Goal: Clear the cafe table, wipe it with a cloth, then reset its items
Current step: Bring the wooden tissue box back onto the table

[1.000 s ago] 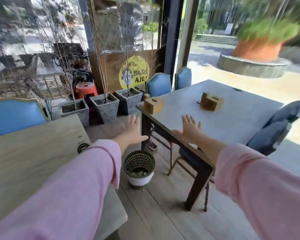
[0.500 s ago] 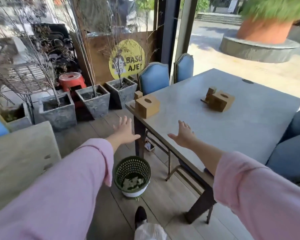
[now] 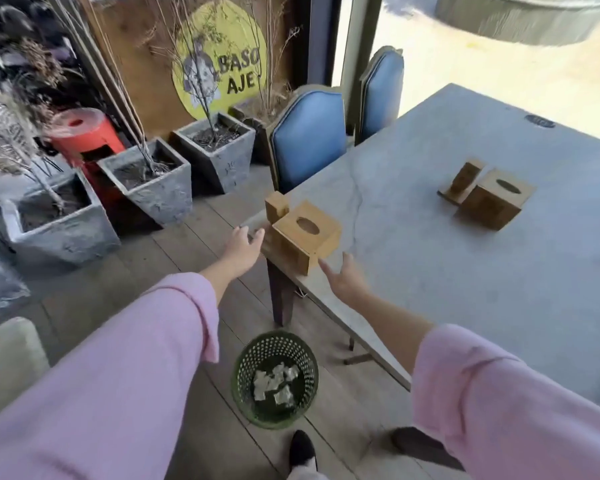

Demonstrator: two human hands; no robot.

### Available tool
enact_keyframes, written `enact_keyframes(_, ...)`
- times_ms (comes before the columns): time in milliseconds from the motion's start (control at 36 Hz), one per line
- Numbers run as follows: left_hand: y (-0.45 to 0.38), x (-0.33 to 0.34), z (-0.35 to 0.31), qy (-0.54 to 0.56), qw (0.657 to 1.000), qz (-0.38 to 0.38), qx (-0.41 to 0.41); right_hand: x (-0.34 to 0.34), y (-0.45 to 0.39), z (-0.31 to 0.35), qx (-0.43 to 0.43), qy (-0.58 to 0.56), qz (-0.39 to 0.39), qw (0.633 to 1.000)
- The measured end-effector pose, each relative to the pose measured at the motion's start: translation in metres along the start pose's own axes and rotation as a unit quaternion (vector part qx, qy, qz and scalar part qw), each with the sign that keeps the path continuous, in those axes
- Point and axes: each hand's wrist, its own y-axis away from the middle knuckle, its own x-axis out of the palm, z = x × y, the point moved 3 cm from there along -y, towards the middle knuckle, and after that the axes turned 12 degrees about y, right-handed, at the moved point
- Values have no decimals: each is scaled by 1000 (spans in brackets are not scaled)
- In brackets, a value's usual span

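Nearest, a green perforated wastebasket (image 3: 275, 377) holding crumpled paper stands on the plank floor. Above it both hands flank the wooden tissue box (image 3: 305, 236) at the tabletop (image 3: 430, 271) corner — left hand (image 3: 240, 250) just beside its left face, right hand (image 3: 344, 279) at its near right corner, fingers apart on both and, as far as the blur allows, not yet touching. Clearing looks to be the step in hand; next, both palms must close on the box and lift. A second tissue box (image 3: 493, 198) sits farther out — well apart.
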Motion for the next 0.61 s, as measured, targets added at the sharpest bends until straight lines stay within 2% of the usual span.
enact_keyframes(139, -47, 10, -13, 151, 985, 14, -82, 24, -34, 14, 41, -121, -10, 992)
enact_keyframes(306, -98, 28, -15, 220, 964, 39, -141, 39, -56, 28, 23, -207, -48, 977)
enact_keyframes(611, -107, 55, -13, 263, 955, 18, -132, 52, -73, 25, 59, -283, -62, 955)
